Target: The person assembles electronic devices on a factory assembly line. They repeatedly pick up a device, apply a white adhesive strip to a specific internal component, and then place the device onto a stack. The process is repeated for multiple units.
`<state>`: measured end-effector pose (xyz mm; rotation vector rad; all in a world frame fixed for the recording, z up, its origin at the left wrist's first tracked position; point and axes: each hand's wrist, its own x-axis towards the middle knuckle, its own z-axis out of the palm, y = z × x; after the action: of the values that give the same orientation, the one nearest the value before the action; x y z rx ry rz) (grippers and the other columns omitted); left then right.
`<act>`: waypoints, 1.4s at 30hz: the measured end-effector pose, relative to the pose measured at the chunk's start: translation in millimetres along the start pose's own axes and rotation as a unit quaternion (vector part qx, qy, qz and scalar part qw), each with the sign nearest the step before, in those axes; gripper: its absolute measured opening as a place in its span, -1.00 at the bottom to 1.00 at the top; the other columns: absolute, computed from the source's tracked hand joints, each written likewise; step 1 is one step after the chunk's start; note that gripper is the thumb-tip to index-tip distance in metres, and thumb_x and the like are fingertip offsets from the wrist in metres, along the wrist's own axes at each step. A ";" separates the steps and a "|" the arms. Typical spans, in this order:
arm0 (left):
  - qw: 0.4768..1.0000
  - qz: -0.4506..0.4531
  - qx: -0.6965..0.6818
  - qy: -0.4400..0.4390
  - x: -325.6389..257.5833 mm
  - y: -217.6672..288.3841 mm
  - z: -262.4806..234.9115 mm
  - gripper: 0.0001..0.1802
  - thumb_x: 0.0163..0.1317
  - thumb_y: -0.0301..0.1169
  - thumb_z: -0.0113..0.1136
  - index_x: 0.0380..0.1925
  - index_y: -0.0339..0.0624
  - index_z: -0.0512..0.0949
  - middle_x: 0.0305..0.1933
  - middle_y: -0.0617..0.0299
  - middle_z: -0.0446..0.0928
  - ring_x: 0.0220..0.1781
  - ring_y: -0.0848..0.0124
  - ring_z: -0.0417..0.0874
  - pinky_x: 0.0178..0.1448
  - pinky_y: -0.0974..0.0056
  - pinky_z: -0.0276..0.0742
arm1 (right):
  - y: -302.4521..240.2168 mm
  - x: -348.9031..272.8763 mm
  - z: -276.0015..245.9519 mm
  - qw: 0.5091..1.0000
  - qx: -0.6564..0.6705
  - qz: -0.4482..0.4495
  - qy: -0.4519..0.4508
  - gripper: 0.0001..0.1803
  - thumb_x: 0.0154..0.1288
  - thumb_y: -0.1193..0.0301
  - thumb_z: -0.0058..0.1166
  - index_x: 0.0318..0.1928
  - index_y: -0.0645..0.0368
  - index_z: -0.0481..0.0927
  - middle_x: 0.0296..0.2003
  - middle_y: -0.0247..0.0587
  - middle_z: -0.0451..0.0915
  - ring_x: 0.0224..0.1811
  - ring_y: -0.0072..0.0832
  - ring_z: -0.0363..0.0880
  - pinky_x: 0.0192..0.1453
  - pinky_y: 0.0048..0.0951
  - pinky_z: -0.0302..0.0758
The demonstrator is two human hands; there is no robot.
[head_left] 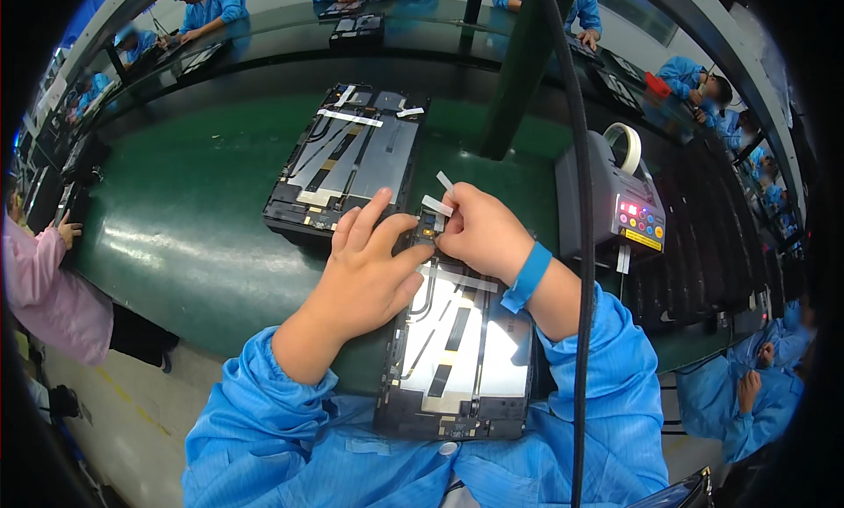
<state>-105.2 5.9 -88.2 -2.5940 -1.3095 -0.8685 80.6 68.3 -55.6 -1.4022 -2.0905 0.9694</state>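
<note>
Two hands at top end of opened flat device, near edge of green bench

Opened flat device (pixel 453 341) lies right in front of your blue smock (pixel 264 420), bright silver inside, black rim, pale tape strip (pixel 457 279) across its upper part. Your left hand (pixel 365 266) is spread, fingertips at the device's top end. Your right hand (pixel 483 231) is curled, thumb and forefinger close together there; small white strips (pixel 437 206) stick out beside them, can't tell if one is gripped. Blue band (pixel 527 278) on your right wrist.

Second device (pixel 352 156) sits ahead-left, taped along its top. Bench (pixel 176 183) is glossy green, glare on its left. Green post (pixel 519 86) rises beyond your right hand; grey tape dispenser (pixel 607 200) with lit buttons stands right, black stacked pieces (pixel 703 235) beside it. Black cable (pixel 582 332) hangs in front.

Room: person in pink (pixel 53 279) at left, several workers in blue (pixel 215 7) along the far side. Floor (pixel 123 402) pale, yellow line.
</note>
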 end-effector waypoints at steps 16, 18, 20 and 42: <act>1.000 0.017 -0.004 0.021 -7.9 -6.9 7.4 -0.53 0.19 0.10 0.02 -0.24 0.00 0.65 0.16 0.12 0.35 0.47 -0.05 0.02 0.39 -0.21 -0.03 | -11.6 -12.7 -1.5 0.923 -0.205 -0.302 0.122 -0.77 -0.12 0.40 0.34 -0.37 0.09 0.60 -0.42 -0.27 0.51 -0.29 -0.25 0.48 -0.16 -0.27 0.40; 1.000 0.012 -0.012 0.016 -7.9 -6.3 5.6 -0.49 0.20 0.14 -0.02 -0.24 -0.01 0.65 0.17 0.11 0.35 0.47 -0.04 0.02 0.39 -0.21 -0.04 | -6.2 -13.5 -6.9 0.956 -0.155 -0.228 0.098 -0.74 -0.09 0.32 0.36 -0.34 0.10 0.65 -0.40 -0.31 0.55 -0.21 -0.30 0.48 -0.08 -0.27 0.34; 1.000 0.011 -0.017 0.014 -7.8 -5.4 4.8 -0.48 0.20 0.15 -0.02 -0.24 -0.02 0.65 0.17 0.11 0.34 0.47 -0.04 0.01 0.39 -0.22 -0.05 | 6.8 -10.5 -5.7 0.968 -0.116 -0.214 0.066 -0.78 -0.06 0.33 0.34 -0.38 0.11 0.65 -0.43 -0.31 0.55 -0.22 -0.30 0.48 -0.09 -0.29 0.34; 0.999 -0.004 -0.032 0.018 -9.9 -4.0 3.8 -0.63 0.02 -0.01 0.21 -0.18 0.14 0.63 0.19 0.17 0.31 0.48 -0.04 0.01 0.43 -0.15 -0.08 | 3.2 12.8 -4.6 0.989 -0.133 0.030 -0.050 -0.75 0.05 0.32 0.07 -0.49 0.28 0.61 -0.60 -0.01 0.56 -0.55 -0.20 0.57 -0.35 -0.27 0.49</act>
<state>-111.1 2.7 -97.3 -2.6089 -1.3058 -0.9701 80.8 82.3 -55.3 -1.5836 -2.3338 0.8220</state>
